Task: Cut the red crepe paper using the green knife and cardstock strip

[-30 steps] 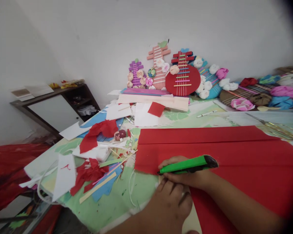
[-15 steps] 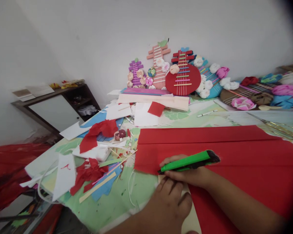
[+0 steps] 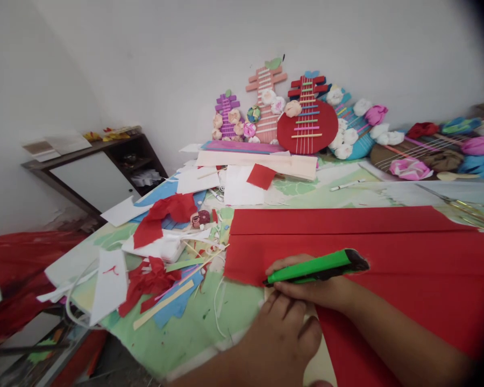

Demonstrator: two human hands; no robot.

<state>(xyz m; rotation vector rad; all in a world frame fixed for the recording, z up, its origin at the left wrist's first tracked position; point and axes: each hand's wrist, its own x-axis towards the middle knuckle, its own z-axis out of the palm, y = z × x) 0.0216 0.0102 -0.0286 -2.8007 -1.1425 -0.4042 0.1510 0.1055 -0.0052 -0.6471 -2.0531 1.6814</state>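
Observation:
A large red paper sheet point(image 3: 367, 252) lies across the table's right half. My right hand point(image 3: 314, 287) is closed round a green utility knife point(image 3: 317, 267) with a black end, held low at the sheet's near left edge. My left hand point(image 3: 278, 344) rests palm down just in front of it, fingers stretched onto a pale strip beside the red paper.
Red, blue and white paper scraps point(image 3: 157, 269) litter the table's left side. Paper guitar models with paper flowers point(image 3: 302, 115) lean on the back wall. Scissors point(image 3: 460, 207) lie at the right, a pen point(image 3: 344, 186) mid-table, a dark shelf point(image 3: 92, 172) at the left.
The view has shifted slightly; both hands and the knife stay in nearly the same place on the red sheet.

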